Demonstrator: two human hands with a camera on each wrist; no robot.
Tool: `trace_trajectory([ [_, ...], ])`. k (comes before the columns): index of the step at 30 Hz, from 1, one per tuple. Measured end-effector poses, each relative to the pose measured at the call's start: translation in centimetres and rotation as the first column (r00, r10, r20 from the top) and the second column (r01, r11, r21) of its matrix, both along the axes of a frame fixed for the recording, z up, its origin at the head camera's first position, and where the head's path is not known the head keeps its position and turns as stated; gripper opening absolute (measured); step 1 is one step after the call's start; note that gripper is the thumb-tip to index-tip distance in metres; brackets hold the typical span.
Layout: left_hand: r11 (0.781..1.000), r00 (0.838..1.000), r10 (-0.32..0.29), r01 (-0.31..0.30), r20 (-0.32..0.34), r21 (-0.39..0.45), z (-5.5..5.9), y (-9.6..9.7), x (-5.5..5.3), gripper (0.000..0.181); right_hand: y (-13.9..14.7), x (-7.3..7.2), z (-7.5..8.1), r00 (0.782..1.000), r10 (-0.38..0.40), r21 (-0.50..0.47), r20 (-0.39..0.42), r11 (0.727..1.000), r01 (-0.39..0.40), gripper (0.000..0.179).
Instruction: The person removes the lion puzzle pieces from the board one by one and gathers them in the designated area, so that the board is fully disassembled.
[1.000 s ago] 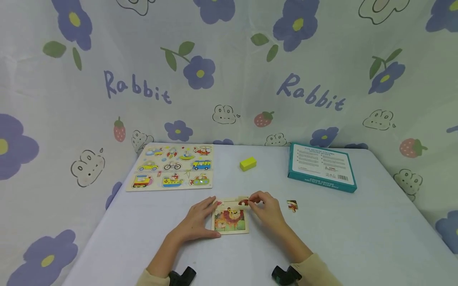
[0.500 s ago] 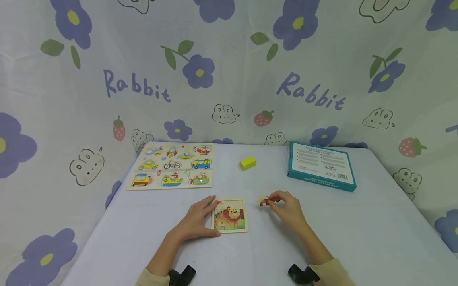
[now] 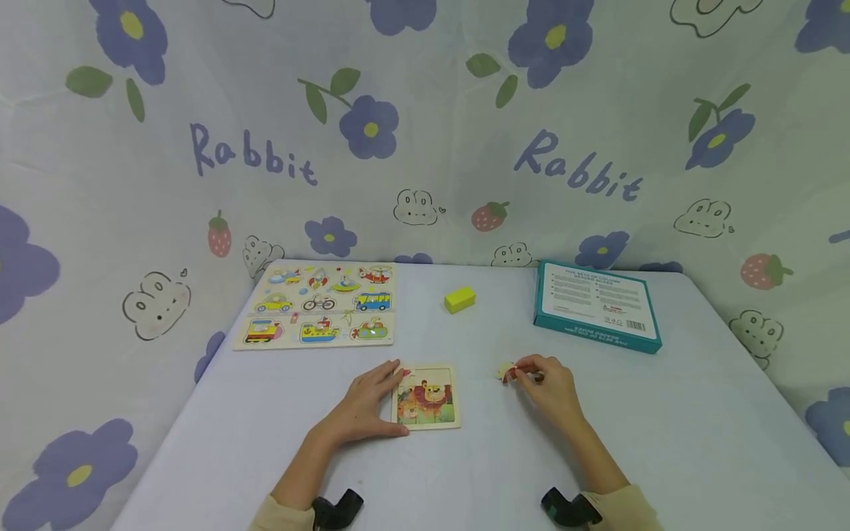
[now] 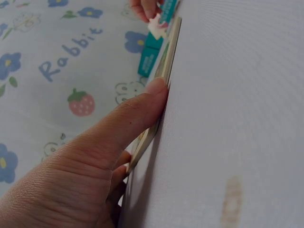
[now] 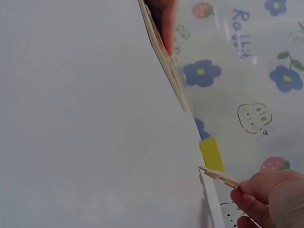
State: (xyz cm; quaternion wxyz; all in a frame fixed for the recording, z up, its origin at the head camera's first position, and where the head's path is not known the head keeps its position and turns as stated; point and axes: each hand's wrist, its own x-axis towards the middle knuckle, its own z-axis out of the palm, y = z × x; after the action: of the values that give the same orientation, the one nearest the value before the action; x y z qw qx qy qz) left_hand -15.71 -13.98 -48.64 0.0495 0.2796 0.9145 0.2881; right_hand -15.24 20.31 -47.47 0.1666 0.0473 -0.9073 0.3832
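Note:
On the white table, a small wooden jigsaw puzzle point(image 3: 425, 404) shows a lion picture in a pale frame, with bare backing along its upper part. My left hand point(image 3: 361, 407) rests along its left side, fingers on the upper left corner and thumb at the near edge. To the right of the frame, my right hand point(image 3: 553, 391) pinches a puzzle piece point(image 3: 507, 371), cream and dark red, between thumb and fingertips. The right wrist view shows that piece point(image 5: 222, 178) edge-on. A bit of dark brown shows behind the right fingers; the hand hides the rest.
A wooden vehicle puzzle board point(image 3: 315, 306) lies at the back left. Beyond the lion puzzle sits a yellow block point(image 3: 460, 299), and a teal box point(image 3: 598, 306) lies at the back right. A patterned curtain point(image 3: 425, 133) rises behind the table.
My right hand has carried the piece rightward, off the puzzle frame's upper right corner. The loose piece lying to the right is now mostly covered by that hand. My left hand has stayed put.

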Motion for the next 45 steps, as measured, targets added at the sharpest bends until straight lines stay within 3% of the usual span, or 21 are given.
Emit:
trace_trajectory([
  [13, 1.0, 1.0, 0.014, -0.014, 0.019, -0.013, 0.1, 0.1, -0.1, 0.1, 1.3, 0.1, -0.9, 0.997, -0.052, 0.048, 0.048, 0.998, 0.05, 0.012],
  [29, 1.0, 1.0, 0.016, -0.016, 0.023, -0.019, 0.1, 0.0, -0.1, 0.1, 1.5, 0.0, -1.6, 0.996, -0.037, 0.039, 0.083, 0.999, 0.034, 0.012],
  [39, 0.999, 1.0, 0.013, -0.013, 0.016, -0.036, 0.0, 0.0, -0.3, 0.101, 1.7, -0.4, -2.0, 0.999, -0.033, 0.058, -0.009, 0.998, 0.034, 0.011],
  [45, 0.999, 1.0, 0.014, -0.013, 0.021, -0.041, 0.0, 0.0, -0.4, 0.101, 1.6, -0.3, -2.0, 0.999, -0.045, 0.068, -0.003, 0.997, 0.045, 0.015],
])
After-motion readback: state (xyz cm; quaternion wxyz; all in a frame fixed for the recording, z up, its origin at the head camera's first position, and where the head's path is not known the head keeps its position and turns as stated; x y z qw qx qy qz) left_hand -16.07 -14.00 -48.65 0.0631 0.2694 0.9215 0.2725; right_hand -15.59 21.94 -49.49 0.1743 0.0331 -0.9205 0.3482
